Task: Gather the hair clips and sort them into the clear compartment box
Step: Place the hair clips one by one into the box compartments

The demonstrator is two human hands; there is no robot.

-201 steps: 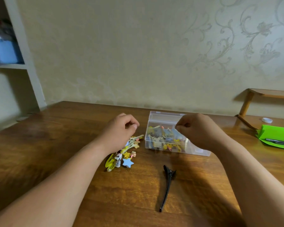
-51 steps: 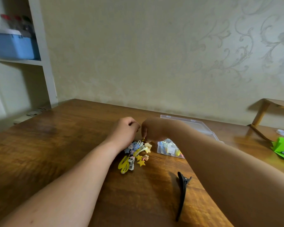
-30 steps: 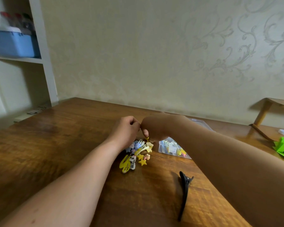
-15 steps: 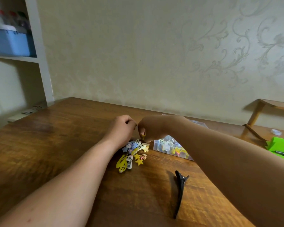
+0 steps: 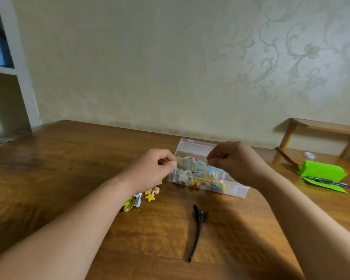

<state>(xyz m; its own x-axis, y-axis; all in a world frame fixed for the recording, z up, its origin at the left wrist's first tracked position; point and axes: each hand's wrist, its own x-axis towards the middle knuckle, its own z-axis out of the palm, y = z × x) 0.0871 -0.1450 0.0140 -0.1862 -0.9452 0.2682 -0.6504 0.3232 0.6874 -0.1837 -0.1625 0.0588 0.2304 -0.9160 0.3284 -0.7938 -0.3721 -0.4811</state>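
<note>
right hand [image 5: 233, 161] pinched above the clear compartment box [image 5: 239, 191], left hand [image 5: 153, 169] curled; contents of either untellable. a low release into one cell seemed wisest.

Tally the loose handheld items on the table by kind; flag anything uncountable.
Clear compartment box: 1
Long black clip: 1
Green folded sheet: 1
Pen: 1
Small white roll: 1
Small coloured clips: not countable; the pile is partly under the left hand, the rest jumbled in the box
Total counted: 5
</note>
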